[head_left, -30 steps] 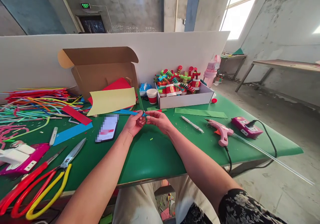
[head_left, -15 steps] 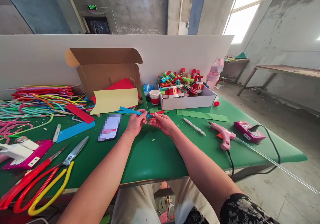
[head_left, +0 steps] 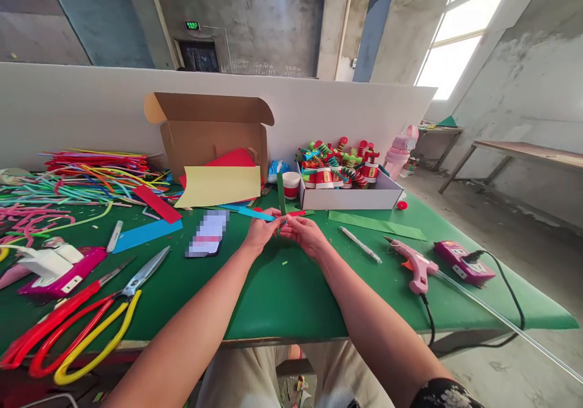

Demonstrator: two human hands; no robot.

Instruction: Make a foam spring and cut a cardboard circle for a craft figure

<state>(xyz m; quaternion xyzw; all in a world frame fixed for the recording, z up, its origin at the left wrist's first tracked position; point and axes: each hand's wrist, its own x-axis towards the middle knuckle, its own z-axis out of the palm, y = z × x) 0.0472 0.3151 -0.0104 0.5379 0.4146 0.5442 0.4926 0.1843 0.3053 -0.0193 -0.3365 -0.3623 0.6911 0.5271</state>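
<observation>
Half a second earlier, green strip [head_left: 281, 194] leaned up left of the paper cup [head_left: 291, 190], with a gap between them in view; now it stood near upright, its edge against the cup's left side as seen by the head camera, though nearer the wearer. Fingertips of both hands, slightly parted then, had come together at the strip's foot. The view itself had also swung, so part of the shift was the camera's. Blue strip [head_left: 250, 212] ran out leftward as before, in front of the cup and to its left.

Judgement: the strips were being folded across each other, and the closing fingers suggested a crease being pressed at the crossing. The folded part was too small and too covered to count any layers.

Hands: left hand [head_left: 260, 233], in front of the cup and to its left, pinched the blue strip near its inner end. Right hand [head_left: 304, 233], in front of the cup and slightly right, had thumb and fingertips closed at the foot of the green strip, other fingers loosely curled. Green strip rose from between the fingertips; blue strip emerged from the left hand's thumb side.
</observation>
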